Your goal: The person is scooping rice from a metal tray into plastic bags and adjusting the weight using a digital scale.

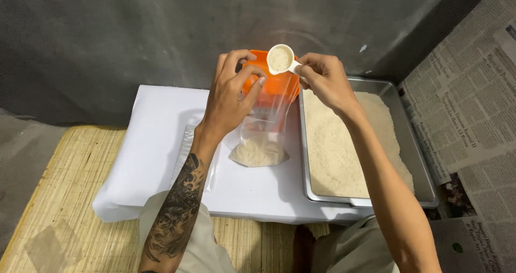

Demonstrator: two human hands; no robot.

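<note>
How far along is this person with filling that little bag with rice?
Done: a small heap of rice already lies in the bottom of the clear plastic bag. In hand: the right hand holds a full white scoop over the orange funnel, which the left hand steadies. Left: most of the bag is unfilled, and the metal tray holds plenty of rice.

Beside the dull metal tray (416, 160) of grainy rice stand a glossy clear plastic bag (267, 125), smooth white tabletop (156, 144) and woven mat (64, 198).

Woven mat (70, 198), newspaper (467, 106), white tabletop (156, 144)
</note>
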